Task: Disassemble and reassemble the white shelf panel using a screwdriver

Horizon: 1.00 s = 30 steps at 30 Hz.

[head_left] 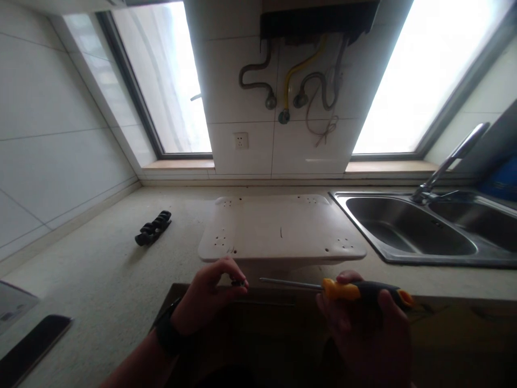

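Observation:
A screwdriver (pixel 365 293) with a yellow and black handle lies across my right hand (pixel 359 328), its fingers wrapped round the handle. The metal shaft points left, its tip a short gap away from my left hand (pixel 216 288). Between the thumb and finger of that left hand is a small dark piece (pixel 238 283), too small to name. Just beyond both hands, a white board (pixel 266 223) with rounded corners lies flat on the counter. Groups of small holes show near its corners, and a short dark mark is on its surface.
Several black curved pieces (pixel 153 227) sit in a row on the counter (pixel 109 280) to the left. A steel double sink (pixel 407 223) with a tap (pixel 448 164) is at the right. A dark flat object (pixel 34 350) lies at the lower left. Pipes (pixel 285 86) hang on the wall.

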Available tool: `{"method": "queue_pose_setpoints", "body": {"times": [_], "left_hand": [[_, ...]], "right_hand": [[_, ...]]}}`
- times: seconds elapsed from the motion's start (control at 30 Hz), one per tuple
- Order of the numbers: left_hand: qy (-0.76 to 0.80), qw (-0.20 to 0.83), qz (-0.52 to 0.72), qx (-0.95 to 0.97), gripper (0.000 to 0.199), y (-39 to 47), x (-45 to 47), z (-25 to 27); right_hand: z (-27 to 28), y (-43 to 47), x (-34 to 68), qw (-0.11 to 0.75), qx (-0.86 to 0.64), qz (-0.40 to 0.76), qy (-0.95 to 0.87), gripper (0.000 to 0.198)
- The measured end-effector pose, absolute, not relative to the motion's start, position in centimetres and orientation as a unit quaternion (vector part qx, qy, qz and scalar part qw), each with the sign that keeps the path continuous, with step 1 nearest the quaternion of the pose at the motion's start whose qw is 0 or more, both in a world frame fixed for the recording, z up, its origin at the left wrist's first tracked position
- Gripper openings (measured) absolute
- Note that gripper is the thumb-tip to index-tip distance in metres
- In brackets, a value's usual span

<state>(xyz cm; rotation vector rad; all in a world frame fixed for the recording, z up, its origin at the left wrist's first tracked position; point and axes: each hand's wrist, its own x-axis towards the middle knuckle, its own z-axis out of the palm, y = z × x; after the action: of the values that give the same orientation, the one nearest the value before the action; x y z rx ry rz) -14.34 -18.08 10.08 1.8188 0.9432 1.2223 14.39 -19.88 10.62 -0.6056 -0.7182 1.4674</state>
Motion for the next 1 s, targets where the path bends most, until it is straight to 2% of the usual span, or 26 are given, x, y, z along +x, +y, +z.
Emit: {"method": "queue_pose_setpoints", "body": {"times": [0.6,0.73,1.0], "left_hand": [[0.420,0.307,0.415,0.746,0.009,-18.6,-13.6,10.6],[0.476,0.280,0.399,0.732,0.012,-17.6,-13.9,10.0],[0.562,0.276,0.464,0.627,0.027,-14.1,-16.6,9.3]], "right_hand": [[9.7,-20.4,13.6,0.618,-0.250,0.639,-0.384,0.037],[9.2,-20.2,14.2,0.621,-0.277,0.630,-0.375,0.035],[8.2,-19.5,15.4,0.630,-0.350,0.635,-0.277,0.036]]}}
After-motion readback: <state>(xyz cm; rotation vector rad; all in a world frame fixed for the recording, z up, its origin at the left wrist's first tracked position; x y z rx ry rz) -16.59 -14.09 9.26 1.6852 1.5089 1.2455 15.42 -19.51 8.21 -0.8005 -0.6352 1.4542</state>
